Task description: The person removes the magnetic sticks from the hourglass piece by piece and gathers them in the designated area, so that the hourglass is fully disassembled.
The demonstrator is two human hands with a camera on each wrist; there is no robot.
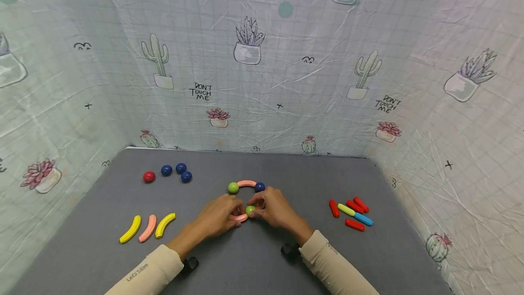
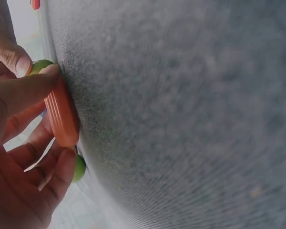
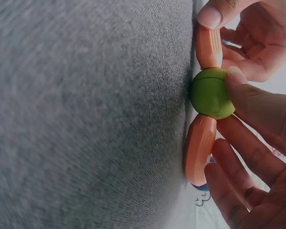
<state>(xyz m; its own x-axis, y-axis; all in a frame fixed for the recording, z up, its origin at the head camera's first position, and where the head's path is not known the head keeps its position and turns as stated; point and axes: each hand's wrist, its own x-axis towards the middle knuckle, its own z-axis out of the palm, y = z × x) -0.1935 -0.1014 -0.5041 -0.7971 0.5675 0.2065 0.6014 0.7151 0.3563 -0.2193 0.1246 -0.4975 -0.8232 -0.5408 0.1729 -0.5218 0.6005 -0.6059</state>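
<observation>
Near the middle of the table, my right hand (image 1: pixel 276 208) pinches a green ball (image 3: pixel 212 94) that sits between two curved salmon-pink rods. My left hand (image 1: pixel 219 215) holds the near curved rod (image 2: pixel 63 112), thumb close to the end by that ball. The other curved rod (image 3: pixel 200 150) runs from the ball under my right fingers, partly hidden in the head view. Just beyond the hands, a second green ball (image 1: pixel 233 188), a further salmon rod (image 1: pixel 246 183) and a blue ball (image 1: pixel 259 187) form an arc. My fingers hide part of the ring.
At the back left lie a red ball (image 1: pixel 149 176) and several blue balls (image 1: pixel 166 170). Yellow curved rods (image 1: pixel 130 229) and a salmon one (image 1: pixel 148 228) lie front left. Several straight red rods (image 1: pixel 355 225), a lime rod (image 1: pixel 346 209) and a blue rod (image 1: pixel 363 219) lie right.
</observation>
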